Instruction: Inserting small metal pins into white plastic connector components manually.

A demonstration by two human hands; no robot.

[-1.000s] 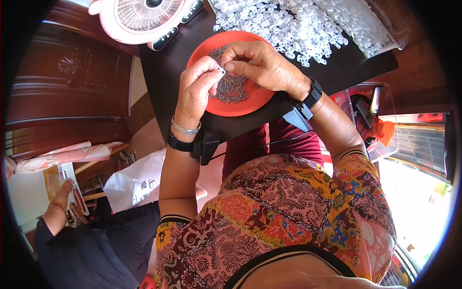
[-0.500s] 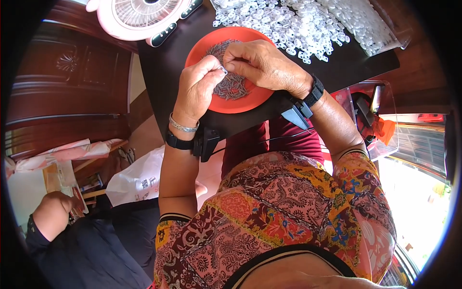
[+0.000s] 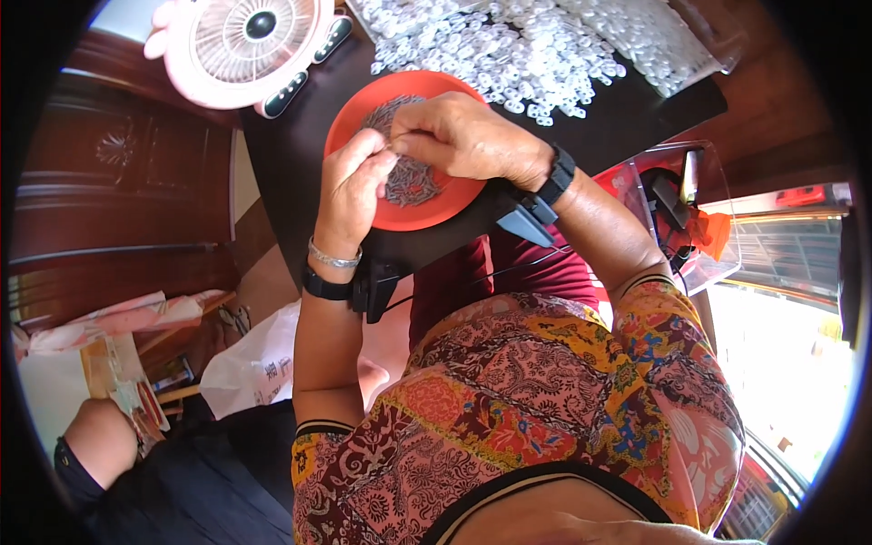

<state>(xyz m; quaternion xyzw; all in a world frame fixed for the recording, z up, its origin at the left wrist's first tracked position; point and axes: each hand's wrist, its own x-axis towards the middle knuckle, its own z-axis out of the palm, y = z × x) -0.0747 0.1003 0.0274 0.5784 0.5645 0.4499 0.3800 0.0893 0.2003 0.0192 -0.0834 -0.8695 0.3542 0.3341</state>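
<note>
Over an orange-red plate, my two hands meet with their fingertips together. The plate holds a heap of small grey screw-like pieces. My left hand is closed in a pinch on a small white plastic piece, now mostly hidden by the fingers. My right hand is also closed, thumb against forefinger, right against the left fingertips; whatever it holds is too small to make out. Beyond the plate lies a pile of white translucent plastic pieces with holes.
A pink-and-white fan stands at the far left of the dark table. A clear bag of white pieces lies far right. Beside the table is a clear bin with an orange item. Another person's dark clothing shows lower left.
The table and hands appear shifted left and slightly down in the picture. My fingertips have come together, and the white piece that showed at my left fingertips is now mostly covered.
</note>
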